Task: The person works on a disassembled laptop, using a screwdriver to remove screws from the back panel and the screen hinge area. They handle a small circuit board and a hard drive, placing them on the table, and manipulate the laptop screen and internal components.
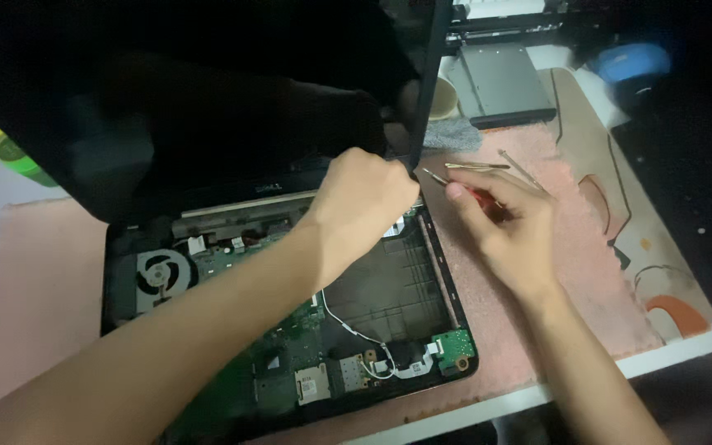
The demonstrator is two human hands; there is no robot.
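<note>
An opened black laptop lies on a pink mat, its green circuit board and round fan exposed and its dark screen tilted up. My left hand is closed at the right hinge corner, fingers pinched against the laptop's edge; what it grips is hidden. My right hand rests on the mat beside that corner and holds a red-handled screwdriver, whose metal tip points at the hinge.
Metal tweezers and a thin metal tool lie on the pink mat behind my right hand. A grey flat drive and a grey cloth sit farther back. The white table edge runs close on the right.
</note>
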